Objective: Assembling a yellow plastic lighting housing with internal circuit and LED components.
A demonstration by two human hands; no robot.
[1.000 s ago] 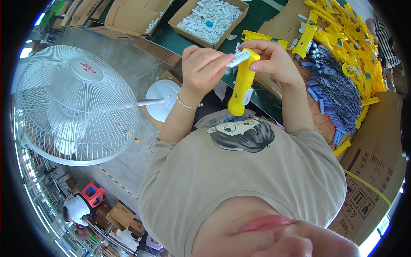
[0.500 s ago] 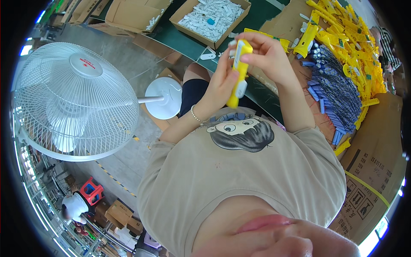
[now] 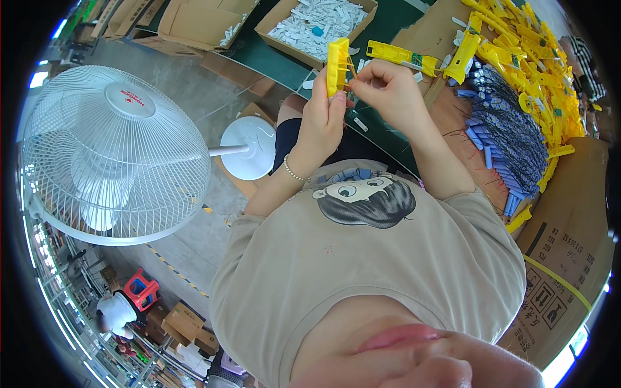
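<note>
holding the shell (image 3: 336,61) by one end, the closed left grip (image 3: 321,121) could slip if the right grip (image 3: 387,92), curled alongside, hold unclear, pushes.

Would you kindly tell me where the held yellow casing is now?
In the head view, the yellow casing is upper centre, in the left hand, with the right hand just right of it.

Free room between left hand (image 3: 321,123) and white fan (image 3: 123,155).
</note>
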